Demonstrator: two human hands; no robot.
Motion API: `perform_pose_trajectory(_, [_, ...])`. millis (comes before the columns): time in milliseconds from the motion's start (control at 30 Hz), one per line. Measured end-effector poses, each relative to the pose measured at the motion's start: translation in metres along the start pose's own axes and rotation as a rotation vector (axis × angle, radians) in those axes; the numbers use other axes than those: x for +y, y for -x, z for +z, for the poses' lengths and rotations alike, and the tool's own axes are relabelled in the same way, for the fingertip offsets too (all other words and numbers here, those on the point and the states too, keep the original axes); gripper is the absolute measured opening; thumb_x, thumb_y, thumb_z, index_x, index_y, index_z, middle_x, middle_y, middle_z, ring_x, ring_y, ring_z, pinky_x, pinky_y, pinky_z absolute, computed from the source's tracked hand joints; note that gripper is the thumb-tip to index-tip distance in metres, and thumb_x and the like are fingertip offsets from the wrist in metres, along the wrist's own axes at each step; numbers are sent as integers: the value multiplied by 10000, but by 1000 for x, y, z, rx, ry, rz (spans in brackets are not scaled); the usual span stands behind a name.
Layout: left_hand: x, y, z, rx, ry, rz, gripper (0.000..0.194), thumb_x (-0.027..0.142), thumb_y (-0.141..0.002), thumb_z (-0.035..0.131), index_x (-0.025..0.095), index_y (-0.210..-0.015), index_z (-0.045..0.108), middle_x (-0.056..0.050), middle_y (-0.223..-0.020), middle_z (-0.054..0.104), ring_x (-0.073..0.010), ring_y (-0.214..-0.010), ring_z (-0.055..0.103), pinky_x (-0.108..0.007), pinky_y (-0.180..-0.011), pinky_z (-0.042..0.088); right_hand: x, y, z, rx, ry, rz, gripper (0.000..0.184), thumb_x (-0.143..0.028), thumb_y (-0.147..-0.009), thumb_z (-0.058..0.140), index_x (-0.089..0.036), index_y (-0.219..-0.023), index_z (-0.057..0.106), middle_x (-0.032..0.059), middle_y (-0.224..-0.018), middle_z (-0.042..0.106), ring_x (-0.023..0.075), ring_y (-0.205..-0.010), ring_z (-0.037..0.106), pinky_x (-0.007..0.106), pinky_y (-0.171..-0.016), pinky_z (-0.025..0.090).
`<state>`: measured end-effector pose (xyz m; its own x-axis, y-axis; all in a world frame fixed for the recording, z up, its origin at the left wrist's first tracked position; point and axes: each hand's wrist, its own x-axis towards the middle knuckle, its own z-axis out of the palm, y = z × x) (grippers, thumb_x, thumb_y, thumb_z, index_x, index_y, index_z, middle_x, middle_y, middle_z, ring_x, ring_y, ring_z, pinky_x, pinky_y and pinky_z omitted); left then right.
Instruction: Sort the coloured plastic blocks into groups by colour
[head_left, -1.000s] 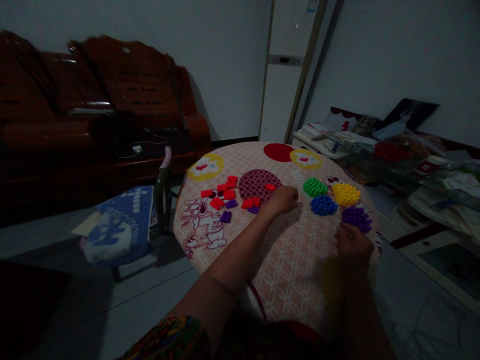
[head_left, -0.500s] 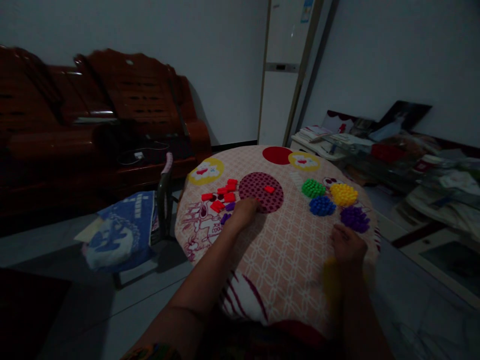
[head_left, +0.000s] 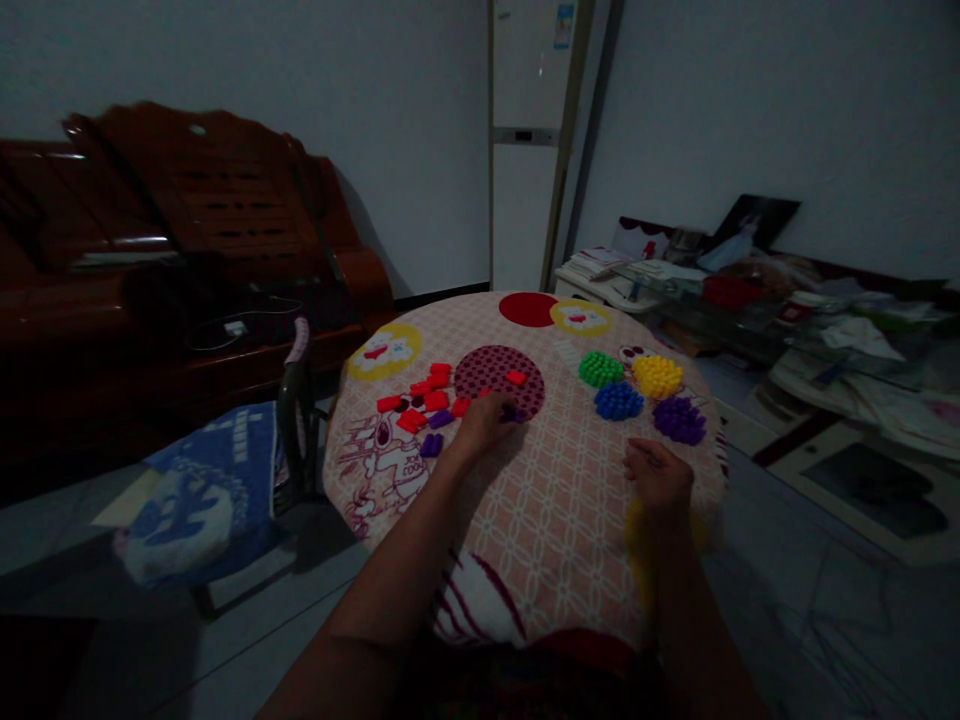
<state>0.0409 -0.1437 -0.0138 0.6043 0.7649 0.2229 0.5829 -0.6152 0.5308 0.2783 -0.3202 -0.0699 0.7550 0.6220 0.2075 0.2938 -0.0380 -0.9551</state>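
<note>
My left hand (head_left: 486, 422) is over the middle of the round table, its fingers closed on a small purple plastic piece (head_left: 513, 413) at the fingertips. Small red plastic pieces (head_left: 435, 400) lie scattered to its left, with purple ones (head_left: 431, 445) among them. One red piece (head_left: 516, 378) sits apart on the dark printed circle, just beyond this hand. My right hand (head_left: 658, 478) is curled near the right side, and what its fingers hold, if anything, is hidden. Beyond it lie heaps of small pieces: purple (head_left: 679, 420), blue (head_left: 619, 401), yellow (head_left: 658, 376) and green (head_left: 600, 369).
A patterned cloth covers the round table (head_left: 555, 530). At left stands a chair with a blue cloth (head_left: 202, 490), and behind it a wooden sofa (head_left: 210, 210). A cluttered low cabinet (head_left: 750, 300) runs along the right wall.
My left hand moved left from near the heaps to the red and purple pieces, then slightly back with a purple piece at its fingertips. My right hand drew a little away from the purple heap.
</note>
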Motion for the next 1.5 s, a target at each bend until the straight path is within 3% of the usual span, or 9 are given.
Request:
perform_pose_trajectory(100, [30,2,22,-30,241,149,225,173,-748,739,157,-968,692,-28,-883,717,-145,-745,654,-238,-705,506,-28,20,22,-192,-97,55,479,-548,-696,737,-123,-916,742,58,-660,690,163,-543,616,246,-461,469])
perform_pose_trajectory(200, [54,7,39,-61,310,263,196,171,-761,722,162,-952,676,-24,-885,704,-126,-703,630,-232,-682,491,-44,31,40,-331,-122,36,396,-523,-741,716,-150,-872,740,23,-619,656,141,-533,590,227,-461,451])
perform_pose_trajectory(367, [64,11,50,-41,310,262,197,175,-752,714,173,-943,667,-19,-861,683,-130,-698,615,-240,-673,482,-46,32,38,-310,-81,-19,331,-499,-791,655,-172,-782,705,-8,-582,605,118,-492,542,223,-460,437])
perform_pose_trajectory(567, [68,15,58,-36,298,274,173,214,-780,704,169,-945,671,-25,-844,680,-142,-716,622,-259,-688,491,-43,34,35,-285,-102,34,353,-521,-795,637,-171,-805,677,-5,-578,613,121,-469,533,234,-461,444])
perform_pose_trajectory(667, [67,16,65,-39,338,284,262,220,-793,696,177,-1050,670,-35,-912,699,-142,-746,643,-263,-713,518,-34,32,32,-282,-65,-16,349,-522,-826,600,-179,-812,661,-1,-604,619,131,-508,559,233,-482,446])
perform_pose_trajectory(800, [62,15,70,-41,365,334,396,237,-826,677,177,-1215,630,-83,-1079,689,-147,-809,664,-279,-752,546,-17,13,4,-175,109,-147,361,-516,-888,517,-185,-861,660,30,-734,671,143,-592,593,247,-552,459])
perform_pose_trajectory(1033, [61,15,63,-89,347,336,296,188,-851,623,174,-1140,685,-98,-1070,691,-165,-848,667,-295,-794,543,-7,-48,-59,48,686,-297,335,-388,-886,442,-172,-881,698,91,-734,685,198,-668,595,296,-649,423])
perform_pose_trajectory(1233, [59,16,63,-58,342,368,276,183,-835,630,152,-1099,703,-102,-1041,702,-187,-909,665,-321,-859,527,-3,-66,-60,43,849,-322,312,-325,-867,453,-158,-911,713,139,-827,718,235,-731,624,324,-698,426])
perform_pose_trajectory(1500, [50,10,61,-39,261,284,296,144,-834,606,145,-1116,695,-96,-1028,700,-181,-904,661,-313,-867,527,0,-54,-55,216,666,-356,394,-440,-821,506,-145,-987,707,121,-798,724,240,-713,654,339,-693,476])
